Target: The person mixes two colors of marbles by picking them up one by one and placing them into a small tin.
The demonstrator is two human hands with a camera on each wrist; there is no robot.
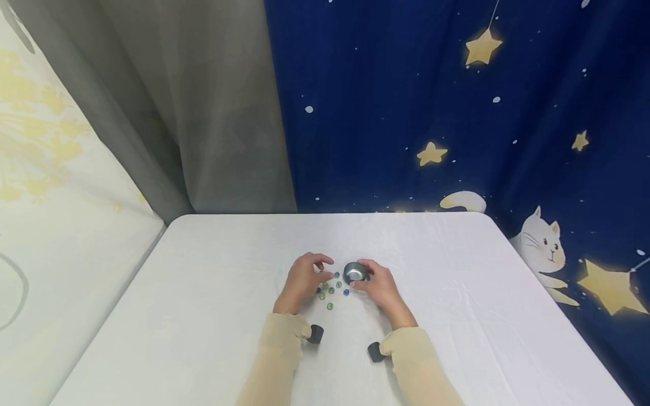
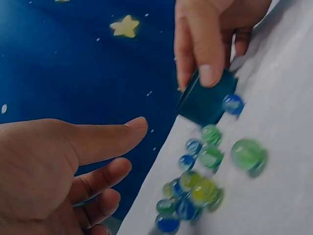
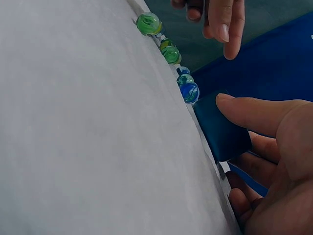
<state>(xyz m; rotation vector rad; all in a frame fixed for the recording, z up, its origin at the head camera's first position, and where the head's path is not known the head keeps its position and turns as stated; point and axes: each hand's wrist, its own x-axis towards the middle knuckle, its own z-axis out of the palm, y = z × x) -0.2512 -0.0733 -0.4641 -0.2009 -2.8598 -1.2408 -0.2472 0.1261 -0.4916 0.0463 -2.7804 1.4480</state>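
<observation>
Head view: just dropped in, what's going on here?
A person is at a white table. The right hand holds a small dark cup, its shiny inside showing in the head view. The left hand is close by, thumb extended, gripping nothing. Glass marbles, blue, green and yellowish, lie loosely scattered on the table between the hands, some close beside the cup.

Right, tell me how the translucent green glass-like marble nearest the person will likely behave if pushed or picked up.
The marble would probably roll readily, being round with nothing visibly bracing it. Its glossy surface suggests it may slip from a loose pinch. Its glassy look suggests it won't squash.
</observation>
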